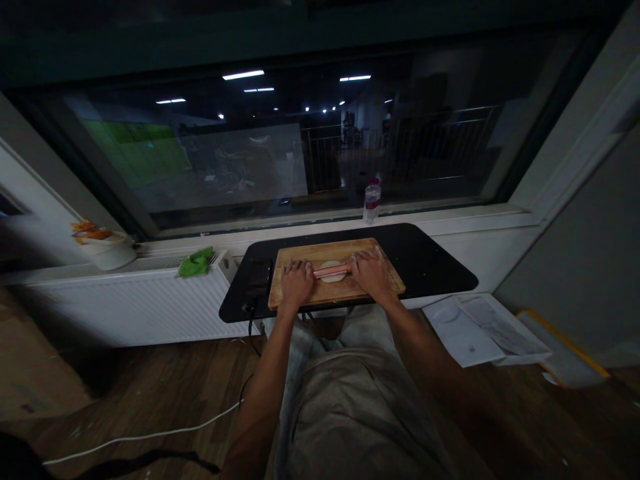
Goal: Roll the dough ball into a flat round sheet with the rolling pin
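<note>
A rolling pin (331,270) lies across a flat round of pale dough (334,278) on a wooden cutting board (305,255). My left hand (297,280) is closed over the pin's left end. At the other end, my right hand (371,270) is closed on it too, fingers pointing away from me. Both hands rest low over the board, and they cover the ends of the pin. The dough shows in the gap between them, partly hidden under the pin.
The board sits on a black table (435,263) against the window sill. A dark box-like device (259,277) with a cable is left of the board. A water bottle (371,200) stands on the sill. Left are a green cloth (196,263) on the radiator (150,303) and a white pot (107,250).
</note>
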Tool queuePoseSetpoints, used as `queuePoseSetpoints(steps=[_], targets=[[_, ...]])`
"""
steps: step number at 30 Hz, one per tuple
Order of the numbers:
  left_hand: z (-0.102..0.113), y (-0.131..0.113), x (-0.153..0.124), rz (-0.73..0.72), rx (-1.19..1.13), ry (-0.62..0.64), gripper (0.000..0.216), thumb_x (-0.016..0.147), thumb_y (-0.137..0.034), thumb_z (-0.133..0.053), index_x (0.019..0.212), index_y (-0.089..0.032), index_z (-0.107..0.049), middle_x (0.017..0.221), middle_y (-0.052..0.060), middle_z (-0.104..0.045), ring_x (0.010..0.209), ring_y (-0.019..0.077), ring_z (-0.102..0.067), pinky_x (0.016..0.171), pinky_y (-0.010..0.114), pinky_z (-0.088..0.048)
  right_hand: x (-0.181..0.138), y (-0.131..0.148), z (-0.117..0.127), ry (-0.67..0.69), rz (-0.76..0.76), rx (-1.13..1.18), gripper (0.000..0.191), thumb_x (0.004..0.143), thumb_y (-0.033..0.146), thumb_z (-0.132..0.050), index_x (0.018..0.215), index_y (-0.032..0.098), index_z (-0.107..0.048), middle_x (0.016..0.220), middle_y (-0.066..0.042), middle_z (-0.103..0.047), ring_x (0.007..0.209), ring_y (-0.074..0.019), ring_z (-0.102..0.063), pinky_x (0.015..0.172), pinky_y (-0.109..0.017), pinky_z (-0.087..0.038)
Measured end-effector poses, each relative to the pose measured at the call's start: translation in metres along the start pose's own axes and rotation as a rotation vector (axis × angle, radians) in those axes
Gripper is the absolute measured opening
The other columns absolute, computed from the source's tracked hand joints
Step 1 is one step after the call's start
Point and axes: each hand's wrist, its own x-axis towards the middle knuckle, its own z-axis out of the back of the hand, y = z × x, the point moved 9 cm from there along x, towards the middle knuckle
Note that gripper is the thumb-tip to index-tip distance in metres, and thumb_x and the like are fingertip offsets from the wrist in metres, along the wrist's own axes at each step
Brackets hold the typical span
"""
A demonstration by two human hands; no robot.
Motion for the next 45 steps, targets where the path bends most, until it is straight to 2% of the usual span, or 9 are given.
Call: queuePoseSetpoints(steps=[5, 9, 15, 20, 25, 30, 34, 41, 45], targets=[[0.0, -0.001, 0.001, 0.002, 0.01, 0.019, 0.055, 0.12, -0.035, -0.029, 0.151, -0.019, -0.072, 0.159, 0.014, -0.07, 0.165, 0.0371, -0.045, 0.136, 0.059, -0.035, 0.007, 0.0, -0.004, 0.056, 0.004, -0.04, 0.05, 0.118, 0.028, -0.036, 0.122, 0.015, -0.084, 0.131, -0.017, -0.083, 0.127, -0.0297, -0.073, 0.139, -0.048, -0.019], [-0.001, -0.001, 0.002, 0.001, 0.023, 0.031, 0.055, 0.12, -0.035, -0.03, 0.152, -0.018, -0.071, 0.16, 0.016, -0.069, 0.165, 0.0377, -0.046, 0.136, 0.059, -0.035, 0.013, 0.0, -0.009, 0.099, -0.002, -0.077, 0.054, 0.118, 0.03, -0.034, 0.12, 0.013, -0.086, 0.129, -0.019, -0.084, 0.122, -0.0306, -0.075, 0.139, -0.049, -0.018], [-0.003, 0.001, 0.005, 0.03, 0.019, 0.047, 0.056, 0.12, -0.038, -0.03, 0.155, -0.019, -0.069, 0.162, 0.015, -0.068, 0.164, 0.0349, -0.047, 0.136, 0.055, -0.034, 0.025, -0.002, -0.013, 0.147, -0.044, -0.104, 0.057, 0.119, 0.034, -0.034, 0.12, 0.011, -0.086, 0.129, -0.021, -0.084, 0.124, -0.032, -0.075, 0.131, -0.045, -0.035], [-0.001, 0.002, 0.01, 0.064, 0.027, 0.039, 0.054, 0.12, -0.039, -0.033, 0.153, -0.02, -0.072, 0.161, 0.014, -0.069, 0.165, 0.0364, -0.047, 0.136, 0.057, -0.035, 0.034, 0.0, -0.015, 0.17, -0.046, -0.104, 0.057, 0.12, 0.033, -0.034, 0.121, 0.013, -0.088, 0.13, -0.02, -0.084, 0.127, -0.0326, -0.075, 0.135, -0.05, -0.027], [0.002, 0.001, 0.011, 0.074, 0.037, 0.039, 0.057, 0.12, -0.04, -0.031, 0.154, -0.02, -0.072, 0.162, 0.014, -0.069, 0.166, 0.0372, -0.046, 0.135, 0.058, -0.037, 0.04, 0.0, -0.021, 0.195, -0.041, -0.097, 0.059, 0.12, 0.034, -0.033, 0.122, 0.012, -0.088, 0.132, -0.021, -0.084, 0.131, -0.0348, -0.074, 0.136, -0.053, -0.024], [0.003, 0.001, 0.012, 0.081, 0.06, 0.041, 0.06, 0.12, -0.04, -0.027, 0.155, -0.02, -0.07, 0.162, 0.014, -0.068, 0.167, 0.0365, -0.044, 0.136, 0.058, -0.036, 0.047, -0.001, -0.026, 0.243, -0.033, -0.111, 0.058, 0.119, 0.033, -0.033, 0.126, 0.013, -0.087, 0.134, -0.021, -0.083, 0.132, -0.0354, -0.073, 0.13, -0.051, -0.033], [0.001, 0.001, 0.016, 0.084, 0.077, 0.05, 0.057, 0.119, -0.041, -0.03, 0.156, -0.021, -0.07, 0.162, 0.015, -0.068, 0.166, 0.0362, -0.046, 0.135, 0.058, -0.036, 0.055, 0.0, -0.03, 0.303, -0.04, -0.136, 0.06, 0.12, 0.034, -0.031, 0.126, 0.013, -0.087, 0.135, -0.022, -0.082, 0.133, -0.0363, -0.073, 0.129, -0.053, -0.032], [-0.001, 0.004, 0.021, 0.087, 0.082, 0.039, 0.057, 0.119, -0.041, -0.029, 0.152, -0.021, -0.07, 0.158, 0.016, -0.07, 0.162, 0.0366, -0.048, 0.134, 0.056, -0.037, 0.071, -0.002, -0.036, 0.364, -0.066, -0.15, 0.06, 0.119, 0.038, -0.034, 0.133, 0.012, -0.086, 0.14, -0.023, -0.08, 0.135, -0.035, -0.072, 0.12, -0.045, -0.043], [-0.001, 0.002, 0.023, 0.046, 0.052, 0.04, 0.049, 0.117, -0.043, -0.039, 0.15, -0.022, -0.069, 0.155, 0.018, -0.071, 0.157, 0.038, -0.052, 0.13, 0.059, -0.038, 0.076, 0.0, -0.04, 0.374, -0.039, -0.156, 0.057, 0.117, 0.036, -0.036, 0.129, 0.015, -0.088, 0.137, -0.023, -0.081, 0.131, -0.0366, -0.074, 0.116, -0.047, -0.046]])
